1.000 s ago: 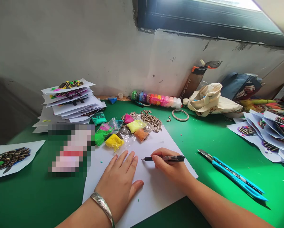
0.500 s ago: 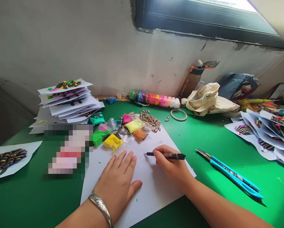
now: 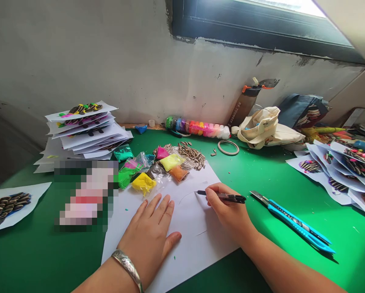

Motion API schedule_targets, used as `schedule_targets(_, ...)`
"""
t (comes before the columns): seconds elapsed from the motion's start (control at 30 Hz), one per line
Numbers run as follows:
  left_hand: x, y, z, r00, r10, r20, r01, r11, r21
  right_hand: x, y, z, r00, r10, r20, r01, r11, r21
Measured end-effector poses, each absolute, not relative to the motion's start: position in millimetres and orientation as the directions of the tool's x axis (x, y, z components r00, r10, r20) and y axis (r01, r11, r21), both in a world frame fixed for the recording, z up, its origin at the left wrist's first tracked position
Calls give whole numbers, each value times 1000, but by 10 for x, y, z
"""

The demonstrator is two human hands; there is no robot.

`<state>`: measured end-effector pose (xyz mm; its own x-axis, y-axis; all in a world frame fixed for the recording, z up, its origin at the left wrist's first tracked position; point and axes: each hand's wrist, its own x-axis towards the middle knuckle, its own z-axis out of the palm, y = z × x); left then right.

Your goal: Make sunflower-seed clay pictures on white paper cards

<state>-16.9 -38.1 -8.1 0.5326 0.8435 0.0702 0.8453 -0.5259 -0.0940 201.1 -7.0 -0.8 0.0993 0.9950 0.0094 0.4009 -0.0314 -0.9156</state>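
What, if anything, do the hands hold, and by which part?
The right hand holds a black pen, its grip on the barrel near the tip; the left hand holds nothing.

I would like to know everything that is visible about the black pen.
The black pen is slim, with a pale pointed tip and a glossy, plastic-looking barrel with lighter marks, too small to read. The right hand holds it, hiding its middle. It slants low over the white paper, tip to the left, at the end of a thin curved line; the tip seems to touch the sheet.
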Motion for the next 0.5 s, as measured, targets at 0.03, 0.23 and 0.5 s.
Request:
schedule_targets(0.03,-168,-381,-82,534,842,73,844,-527,-95,2023,-69,-9,113,994,9,400,-37,-916)
schedule_targets(0.23,-178,-387,-88,540,836,96,841,-533,-88,2100,-64,-9,164,986,17,428,-55,-902)
schedule_targets(0.5,-189,-389,-105,539,835,111,842,-532,-90,2160,-71,-3,192,979,69,540,-47,-840)
